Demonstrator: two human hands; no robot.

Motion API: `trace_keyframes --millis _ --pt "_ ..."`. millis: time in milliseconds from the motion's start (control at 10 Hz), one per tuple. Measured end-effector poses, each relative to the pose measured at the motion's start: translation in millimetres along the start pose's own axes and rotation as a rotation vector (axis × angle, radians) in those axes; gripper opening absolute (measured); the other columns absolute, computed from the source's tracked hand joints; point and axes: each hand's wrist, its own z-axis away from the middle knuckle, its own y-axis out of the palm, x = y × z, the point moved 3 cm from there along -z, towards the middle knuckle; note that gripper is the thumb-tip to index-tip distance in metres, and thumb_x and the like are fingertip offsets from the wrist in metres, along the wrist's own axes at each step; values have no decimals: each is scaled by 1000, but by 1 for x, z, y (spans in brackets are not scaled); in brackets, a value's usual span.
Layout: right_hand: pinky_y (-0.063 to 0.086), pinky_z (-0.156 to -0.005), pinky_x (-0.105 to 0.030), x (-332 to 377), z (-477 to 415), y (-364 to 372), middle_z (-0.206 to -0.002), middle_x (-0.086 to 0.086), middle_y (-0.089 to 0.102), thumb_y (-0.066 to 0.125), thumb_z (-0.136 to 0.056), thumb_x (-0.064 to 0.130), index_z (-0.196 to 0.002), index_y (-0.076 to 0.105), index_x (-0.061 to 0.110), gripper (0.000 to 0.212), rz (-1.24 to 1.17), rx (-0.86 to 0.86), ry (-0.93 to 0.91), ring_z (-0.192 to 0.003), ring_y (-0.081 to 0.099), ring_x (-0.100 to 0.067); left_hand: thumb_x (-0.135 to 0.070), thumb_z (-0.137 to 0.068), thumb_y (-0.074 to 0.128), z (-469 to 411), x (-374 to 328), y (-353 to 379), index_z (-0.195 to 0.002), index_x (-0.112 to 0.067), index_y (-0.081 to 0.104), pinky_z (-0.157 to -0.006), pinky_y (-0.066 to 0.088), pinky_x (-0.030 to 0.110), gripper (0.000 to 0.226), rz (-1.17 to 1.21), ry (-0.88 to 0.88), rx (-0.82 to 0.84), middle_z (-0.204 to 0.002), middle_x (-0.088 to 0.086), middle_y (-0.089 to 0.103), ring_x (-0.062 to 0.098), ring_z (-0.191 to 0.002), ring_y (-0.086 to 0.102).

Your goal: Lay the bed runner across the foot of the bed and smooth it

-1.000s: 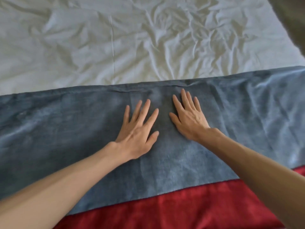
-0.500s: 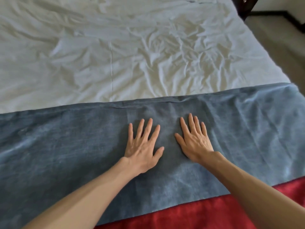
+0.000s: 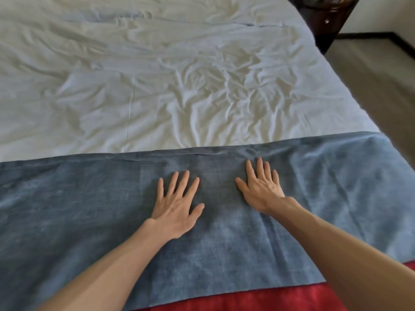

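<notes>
Pressing runner [image 3: 89, 209]: left hand [image 3: 175, 209], right hand [image 3: 261, 191]

We read no text, labels, brands, numbers, signs. None on bed runner [image 3: 89, 209] mid frame, white sheet [image 3: 112, 86] above, red fabric [image 3: 269, 297] lower edge, dark cabinet [image 3: 325, 19] upper right.

The left hand [image 3: 174, 206] and right hand [image 3: 261, 190] have slid farther apart across the blue bed runner [image 3: 89, 209].

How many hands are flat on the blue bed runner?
2. The left hand lies flat near the middle of the blue bed runner; the right hand lies flat just right of it, nearer the far edge. None appear hidden.
</notes>
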Motion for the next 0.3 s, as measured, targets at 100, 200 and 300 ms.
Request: trace_keyframes --millis 100,200,300 --pt "1 -118 -46 21 16 -9 -158 -14 -10 21 -98 52 -152 2 18 67 -45 -27 -37 -145 -8 -30 -57 -92 15 13 0 -20 -150 -26 -2 -116 -3 52 68 81 -21 -35 -158 2 -16 25 -145 -13" --pt "7 -117 -44 54 37 -11 -158 -17 -5 29 -98 47 -152 9 17 64 0 23 -48 -146 -2 -32 -49 -93 25 34 14 -45 -147 -18 23 -116 13 47 62 145 -33 -90 -158 7 8 24 -145 10" --pt "9 -117 -43 96 63 -17 -157 -20 -2 36 -98 40 -151 9 15 65 7 55 -51 -145 2 -33 -46 -84 33 63 32 -66 -121 -13 60 -96 46 46 57 204 -15 -214 -135 14 53 27 -120 54"
